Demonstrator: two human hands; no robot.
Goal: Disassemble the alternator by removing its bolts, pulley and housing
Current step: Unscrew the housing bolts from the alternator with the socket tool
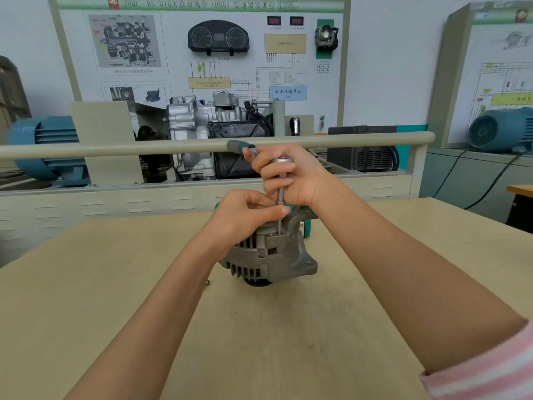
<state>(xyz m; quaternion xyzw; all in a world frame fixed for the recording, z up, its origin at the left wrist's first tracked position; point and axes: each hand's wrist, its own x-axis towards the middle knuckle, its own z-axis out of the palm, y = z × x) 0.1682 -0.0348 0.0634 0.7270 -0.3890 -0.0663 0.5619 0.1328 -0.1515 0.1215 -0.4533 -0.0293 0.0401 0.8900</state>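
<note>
A grey alternator point(277, 255) stands on the wooden table point(115, 298) with its pulley end down. A ratchet wrench point(281, 180) with a green-grey handle point(239, 147) stands upright over the housing, its thin extension running down to a long bolt point(279, 226) at the housing's edge. My right hand point(291, 174) grips the ratchet head and extension from the right. My left hand point(245, 215) rests on top of the alternator and pinches the lower end of the extension where it meets the bolt. The top of the alternator is hidden under my left hand.
A small loose bolt or nut point(207, 282) lies on the table left of the alternator. A green tool or case point(307, 226) sits just behind the alternator. Beyond the table stands a training bench with a rail point(115, 147), a gearbox point(213, 122) and blue motors point(43, 145).
</note>
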